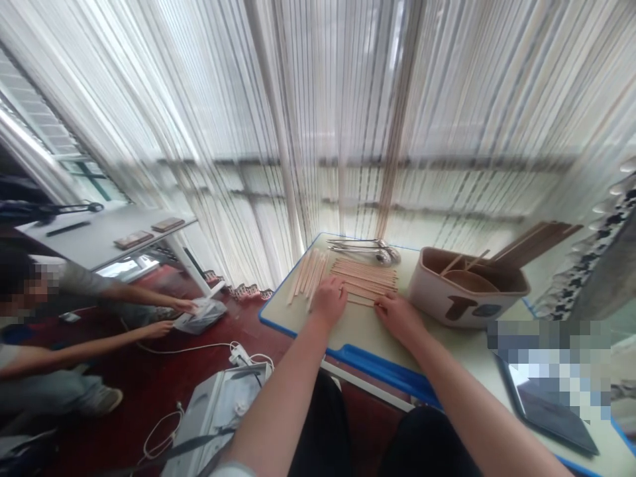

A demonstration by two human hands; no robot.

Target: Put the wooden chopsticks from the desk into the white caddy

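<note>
My left hand lies flat on the near ends of a row of thin pale wooden sticks, its fingertips also close to a looser group of sticks fanned out to the left. My right hand rests on the light tabletop with blue edging, fingertips touching the sticks' lower right end. Neither hand shows a stick lifted. Beyond the sticks lie several metal spoons. A beige container holding wooden utensils stands to the right.
To the left, a seated person's hands touch a clear plastic bag on the red floor. A white power strip and a grey device sit below the table. A dark tablet lies at the right. String curtains hang behind.
</note>
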